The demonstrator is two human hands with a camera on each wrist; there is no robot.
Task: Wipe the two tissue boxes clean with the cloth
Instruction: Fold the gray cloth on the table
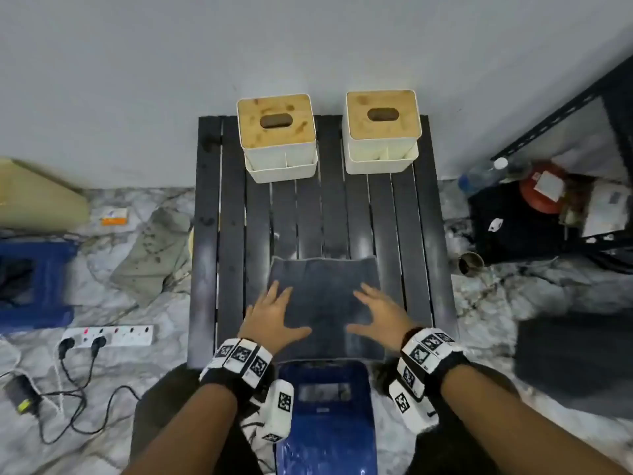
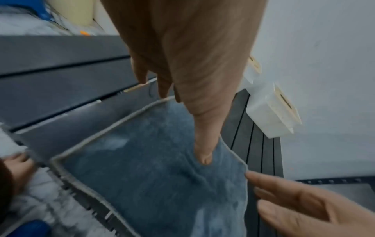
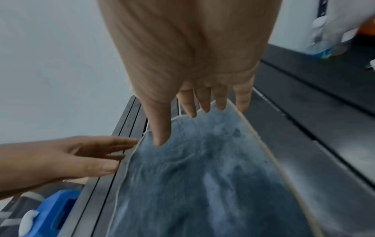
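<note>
A blue-grey cloth point(image 1: 325, 303) lies flat on the near half of the black slatted table point(image 1: 421, 234). My left hand point(image 1: 274, 313) rests spread on the cloth's left side, fingers straight. On its right side lies my right hand point(image 1: 380, 313), also flat and spread. Two white tissue boxes with wooden lids stand at the table's far edge against the wall: the left box point(image 1: 277, 135) and the right box point(image 1: 382, 128). The left wrist view shows the cloth point(image 2: 154, 184) under my thumb, with the boxes point(image 2: 270, 112) beyond. The right wrist view shows my fingers point(image 3: 202, 104) at the cloth's point(image 3: 202, 176) far edge.
A blue stool point(image 1: 325, 416) stands just before the table. On the marble floor to the left are a power strip point(image 1: 109, 335) with cables and a stained rag point(image 1: 154, 255). To the right are a water bottle point(image 1: 483, 173), a black bag point(image 1: 513, 228) and a metal rack point(image 1: 561, 111).
</note>
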